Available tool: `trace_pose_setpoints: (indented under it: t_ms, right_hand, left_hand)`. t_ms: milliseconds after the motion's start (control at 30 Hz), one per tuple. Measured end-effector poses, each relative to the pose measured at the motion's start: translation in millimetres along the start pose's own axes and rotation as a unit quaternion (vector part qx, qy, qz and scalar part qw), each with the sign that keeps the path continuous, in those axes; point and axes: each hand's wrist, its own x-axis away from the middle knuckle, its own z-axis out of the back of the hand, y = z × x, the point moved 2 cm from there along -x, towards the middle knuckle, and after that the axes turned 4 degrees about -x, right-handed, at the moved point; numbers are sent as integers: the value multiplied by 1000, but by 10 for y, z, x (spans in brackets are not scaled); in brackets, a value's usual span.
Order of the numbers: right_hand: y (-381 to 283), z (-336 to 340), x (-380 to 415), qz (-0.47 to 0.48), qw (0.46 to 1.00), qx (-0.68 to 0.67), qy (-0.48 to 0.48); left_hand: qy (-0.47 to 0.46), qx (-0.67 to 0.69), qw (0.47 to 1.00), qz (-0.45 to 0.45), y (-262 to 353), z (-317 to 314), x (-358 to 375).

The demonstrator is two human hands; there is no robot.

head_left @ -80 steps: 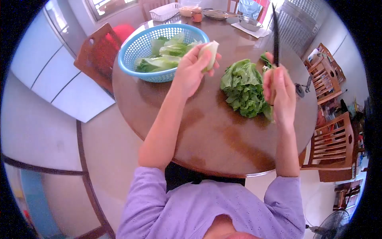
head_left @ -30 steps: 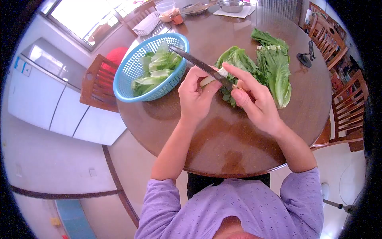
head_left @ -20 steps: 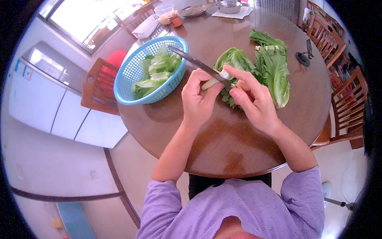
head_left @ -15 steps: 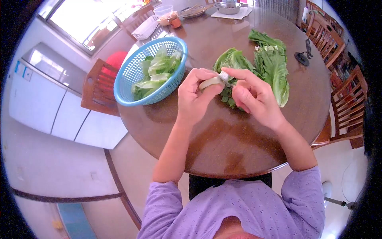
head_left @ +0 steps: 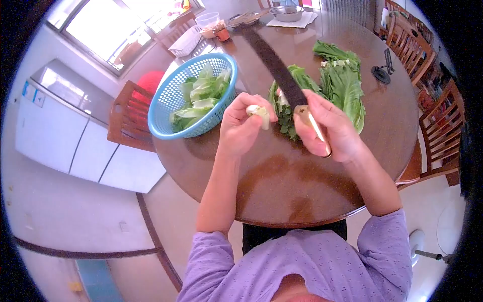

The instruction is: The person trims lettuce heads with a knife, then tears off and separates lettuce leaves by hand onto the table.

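Right now the left hand (head_left: 240, 128) pinches a pale, white-green lettuce stem piece (head_left: 258, 111) at its fingertips above the round brown wooden table (head_left: 282, 176), near its left edge; the right hand (head_left: 329, 132) beside it grips a long dark-bladed knife (head_left: 274, 63), blade pointing away

A single head-worn camera looks steeply down and forward over the person's own chest, through a fisheye lens with dark rounded corners. The round wooden table (head_left: 302, 171) fills the middle, close below. Both hands sit near the centre of the view. Floor, chairs and a bright window curve around the edges.
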Motion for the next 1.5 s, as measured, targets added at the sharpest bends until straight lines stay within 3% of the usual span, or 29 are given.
trace_pose_setpoints:
  t_ms: [200,300,367,400,500,567,633,733,833,933,1033,1133,1233,1333,1500]
  right_hand:
    - [-98,81,-21,48,999,7,9]
    - [-204,143,-11,101,994,27,17]
    - [-408,234,25,139,985,64,75]
    - [-559,211,60,212,962,135,104]
    - [-1029,299,146,311,869,293,250]
    - [-1298,562,117,299,846,332,289]
    - [-1517,957,101,258,824,387,324]
    - [-1608,1628,98,165,793,461,364]
    - [-1502,2137,66,110,792,460,387]
    - [-1326,2446,46,86,806,443,382]
    - [-1259,2684,-60,70,823,448,342]
    - [-1248,2690,-58,60,831,453,316]
    - [-1226,2564,-33,83,822,468,313]
    - [-1210,2592,14,103,826,452,320]
    - [-1206,2538,58,152,794,469,355]
  left_hand:
    - [14,38,999,-2,-3,18,-8]
    - [78,103,991,40,40,13,-12]
    - [106,128,985,49,88,81,-2]
    - [116,145,981,53,108,108,-14]
    - [188,24,981,35,312,266,-51]
    - [242,-89,965,35,543,429,-109]
    - [332,-283,897,70,853,458,-191]
    - [282,-535,794,56,1147,880,-221]
    - [261,-603,736,162,1270,1168,-197]
    - [246,-632,703,212,1231,1710,-27]
    - [144,-795,566,163,1237,1834,21]
    - [116,-778,600,148,1175,1427,-200]
    - [119,-673,711,165,975,773,-558]
    - [61,-664,734,131,762,93,-803]
    - [-14,-622,764,171,305,-170,-959]
